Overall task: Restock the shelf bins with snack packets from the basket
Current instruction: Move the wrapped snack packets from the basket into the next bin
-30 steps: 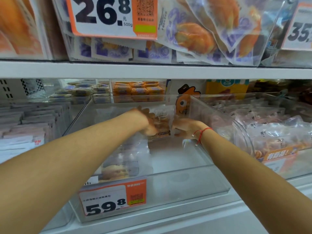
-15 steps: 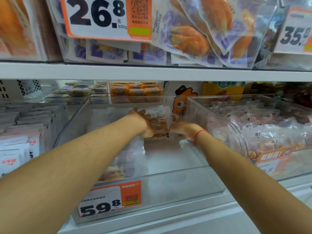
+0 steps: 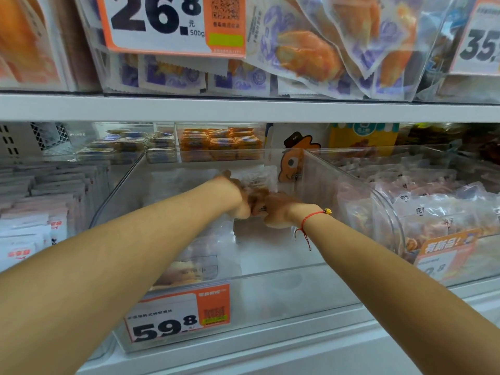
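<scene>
— Where is the snack packet [image 3: 257, 180] seen?

— At the back of the middle clear shelf bin [image 3: 270, 299], standing against the rear wall. Most of it is covered by the two hands, which are brought together in front of it.

— How are the hands set?

— The left hand [image 3: 235, 196] is curled over the packet from the left, fingers bent down onto it. The right hand [image 3: 276, 209] is curled against it from the right, knuckles up, touching the left hand. The packet appears to be gripped by both, though the fingertips are hidden. A red string bracelet [image 3: 311, 217] is worn on the right wrist.

— What else is held in that bin?

— A few more clear packets [image 3: 189, 269] are lain flat at its front left, behind an orange price label [image 3: 177, 316] marked 59.8.

— And around it?

— To the right, a bin of pale packets [image 3: 433, 212] is seen; to the left, white packets [image 3: 32, 212] are stacked. Above the shelf board [image 3: 243, 109], purple-and-orange packs [image 3: 311, 55] are displayed beside a 26.8 label [image 3: 162, 23].
</scene>
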Available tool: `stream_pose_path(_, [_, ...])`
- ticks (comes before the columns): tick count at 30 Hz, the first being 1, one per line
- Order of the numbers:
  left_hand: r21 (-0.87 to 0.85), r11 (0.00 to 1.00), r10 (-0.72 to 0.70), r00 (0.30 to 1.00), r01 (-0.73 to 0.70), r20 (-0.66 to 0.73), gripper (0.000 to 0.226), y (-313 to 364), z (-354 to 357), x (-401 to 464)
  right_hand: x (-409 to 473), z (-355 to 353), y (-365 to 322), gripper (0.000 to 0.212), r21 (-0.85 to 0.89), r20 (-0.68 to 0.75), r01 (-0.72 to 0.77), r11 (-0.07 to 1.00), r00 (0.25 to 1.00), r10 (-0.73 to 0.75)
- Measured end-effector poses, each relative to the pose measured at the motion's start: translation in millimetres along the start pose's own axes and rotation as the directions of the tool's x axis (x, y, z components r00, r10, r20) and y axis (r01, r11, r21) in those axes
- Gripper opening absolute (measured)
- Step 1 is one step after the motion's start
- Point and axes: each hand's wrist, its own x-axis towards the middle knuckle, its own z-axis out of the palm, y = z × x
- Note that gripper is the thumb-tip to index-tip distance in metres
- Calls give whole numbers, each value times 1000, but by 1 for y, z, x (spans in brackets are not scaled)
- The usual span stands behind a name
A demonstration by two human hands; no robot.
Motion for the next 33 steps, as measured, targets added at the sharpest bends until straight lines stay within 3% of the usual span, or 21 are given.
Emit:
stream_pose_path(5, [-14, 1000, -10, 999, 11, 45, 47, -5, 14, 26, 4, 5, 5, 56, -123, -42, 4, 992, 999, -9])
stream_pose_path(11, [30, 999, -24, 981, 18, 192, 51, 3, 7, 29, 5, 3, 5, 64, -87, 129, -3, 996, 992, 14])
stream_pose_path(14, [51, 998, -32, 990, 25, 136, 54, 5, 0, 22, 1, -4, 3, 67, -119, 192, 7, 993, 981, 16])
stream_pose_path(18, [-53, 998, -38, 999, 39, 20, 48, 4, -7, -2, -7, -12, 1, 79, -104, 235, -26, 994, 971, 51])
stream_pose_path(23, [-273, 962, -48, 987, 4, -154, 39, -10, -3, -37, -37, -19, 0, 68, -57, 100, -25, 998, 994, 31])
stream_pose_path(27, [-451, 892, -127, 945, -24, -302, 38, -24, -1, -75, -80, -31, -10, 50, -79, -91, 21, 997, 995, -28])
stream_pose_path(31, [-563, 825, -277, 843, -36, -460, 35, -27, 2, -132, -139, -36, -30, 30, 12, -314, 114, 993, 944, -105])
stream_pose_path(33, [-647, 761, -358, 803, -44, -476, 31, -20, 8, -163, -167, -33, -43, 19, 63, -400, 153, 986, 909, -115])
